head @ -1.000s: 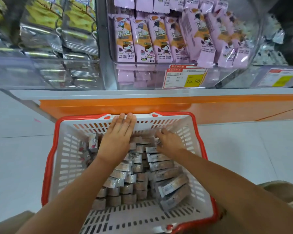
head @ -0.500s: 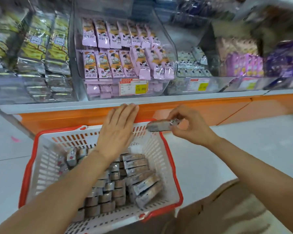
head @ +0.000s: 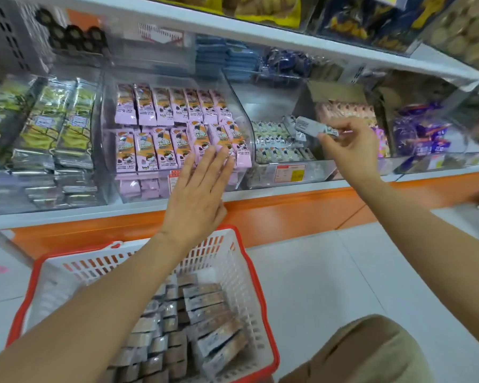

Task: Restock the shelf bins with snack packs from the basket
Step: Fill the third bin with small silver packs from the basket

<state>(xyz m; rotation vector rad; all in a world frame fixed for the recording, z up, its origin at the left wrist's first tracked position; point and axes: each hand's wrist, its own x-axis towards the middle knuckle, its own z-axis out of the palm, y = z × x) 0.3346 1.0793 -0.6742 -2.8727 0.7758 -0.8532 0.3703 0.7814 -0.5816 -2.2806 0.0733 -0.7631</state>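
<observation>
Nearest us, the red-rimmed basket (head: 227, 261) on the floor holds rows of snack packs (head: 205, 313). Above its far rim our left hand (head: 202, 194) hovers flat and empty, fingers straight. Farther right, our right hand (head: 349, 150) pinches one grey pack (head: 313, 128) — over the clear shelf bin (head: 315, 170) beside the pink packs (head: 155, 134).
</observation>
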